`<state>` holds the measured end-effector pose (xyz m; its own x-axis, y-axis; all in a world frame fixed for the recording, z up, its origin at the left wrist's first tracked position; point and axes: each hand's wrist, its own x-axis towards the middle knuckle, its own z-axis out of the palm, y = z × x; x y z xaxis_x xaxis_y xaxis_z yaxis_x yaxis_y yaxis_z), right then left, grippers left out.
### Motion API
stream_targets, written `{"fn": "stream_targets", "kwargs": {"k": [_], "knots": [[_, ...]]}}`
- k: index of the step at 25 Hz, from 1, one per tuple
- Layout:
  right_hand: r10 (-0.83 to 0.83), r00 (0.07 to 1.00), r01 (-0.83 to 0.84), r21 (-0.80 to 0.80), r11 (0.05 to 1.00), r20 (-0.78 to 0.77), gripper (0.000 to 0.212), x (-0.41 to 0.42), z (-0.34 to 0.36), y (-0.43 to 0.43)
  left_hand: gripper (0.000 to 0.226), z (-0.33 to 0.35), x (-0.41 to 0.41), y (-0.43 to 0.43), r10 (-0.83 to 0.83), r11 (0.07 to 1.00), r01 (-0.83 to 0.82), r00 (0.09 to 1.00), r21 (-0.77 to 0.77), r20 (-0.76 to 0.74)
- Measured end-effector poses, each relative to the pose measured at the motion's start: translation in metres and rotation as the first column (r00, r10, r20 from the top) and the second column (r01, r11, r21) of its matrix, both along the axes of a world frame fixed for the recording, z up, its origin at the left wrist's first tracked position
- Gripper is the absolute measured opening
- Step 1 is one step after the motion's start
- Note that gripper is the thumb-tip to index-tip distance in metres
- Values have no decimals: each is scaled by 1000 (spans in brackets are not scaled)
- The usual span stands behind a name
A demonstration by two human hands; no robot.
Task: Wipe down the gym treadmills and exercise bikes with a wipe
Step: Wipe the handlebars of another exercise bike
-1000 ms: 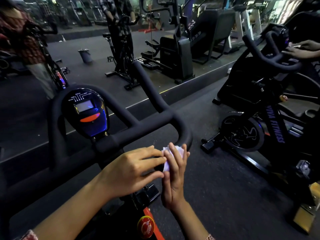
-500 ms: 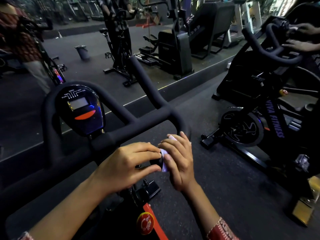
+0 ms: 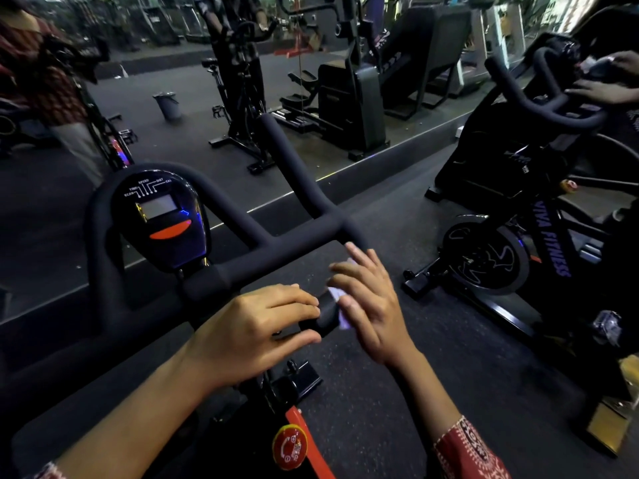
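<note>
- One glossy round red knob (image 3: 289,447) sits lowest on the frame, between the two forearms. A red patterned cloth sleeve (image 3: 466,451) covers the right wrist.
- Left hand (image 3: 256,333): fingers above and thumb below, curled round the short near end of the handlebar (image 3: 276,243), a matte black padded tube.
- Right hand (image 3: 373,302): fingers nearly straight and slightly apart, pressing one pale, crumpled wipe (image 3: 336,294) against the tip of that end.
- One glossy oval console (image 3: 162,216), with a grey screen and an orange button, rises from the bar's middle.
- One second bike (image 3: 511,250), black with purple lettering, stands to the right, well apart.
</note>
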<state>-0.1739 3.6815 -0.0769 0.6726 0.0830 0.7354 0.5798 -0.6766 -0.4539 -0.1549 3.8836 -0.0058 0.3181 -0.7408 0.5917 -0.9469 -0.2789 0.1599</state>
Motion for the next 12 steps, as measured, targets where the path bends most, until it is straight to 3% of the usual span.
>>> {"fn": "stream_targets", "kwargs": {"k": [2,4,6,9,12], "knots": [[80,987,-58,155,986,-141,53,14,1,-18,35,1,4,1,3,998,-5,999,55,34],[165,946,-95,248,964,-280,36,28,8,-31,44,8,14,0,1,990,-12,997,140,74],[217,916,-105,320,942,-339,28,40,15,-40,56,17,28,-4,0,979,-13,998,203,61],[208,926,-68,403,913,-315,33,62,31,-45,65,30,54,-16,99,977,-99,995,188,9],[18,980,69,423,903,-198,28,94,60,-33,58,33,77,-33,322,936,-310,945,167,-55]]}}
